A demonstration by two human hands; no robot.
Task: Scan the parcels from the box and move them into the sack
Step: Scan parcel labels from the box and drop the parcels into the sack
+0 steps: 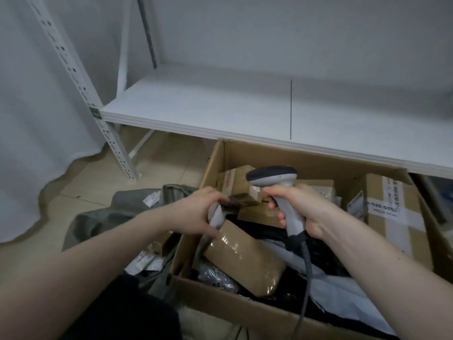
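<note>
Right hand (302,212): fingers wrapped round the handle of a grey barcode scanner (282,190), scanner head raised over the far half of the cardboard box (245,312), dark cable (306,271) trailing from the handle base toward the near wall of the box.

Left hand (196,212): curled round a small brown parcel (245,196), held above the box's left side, just beside the scanner handle. Something pale grey also caught under the same fingers; nature not determinable.

Box open-topped, flaps up, standing on a tiled floor (103,182). Inside: a brown tape-wrapped parcel (245,258) tilted against the left wall near the near-left corner; a large taped carton (394,214) along the right wall; further brown parcels toward the far wall; black and pale grey mailer bags across the bottom.

Grey sack (127,207) slumped on the floor, touching the box's left wall, mouth open, with labelled packets visible inside.

White shelf (196,109) beyond the box's far wall, perforated white upright (73,77) at its left end.
</note>
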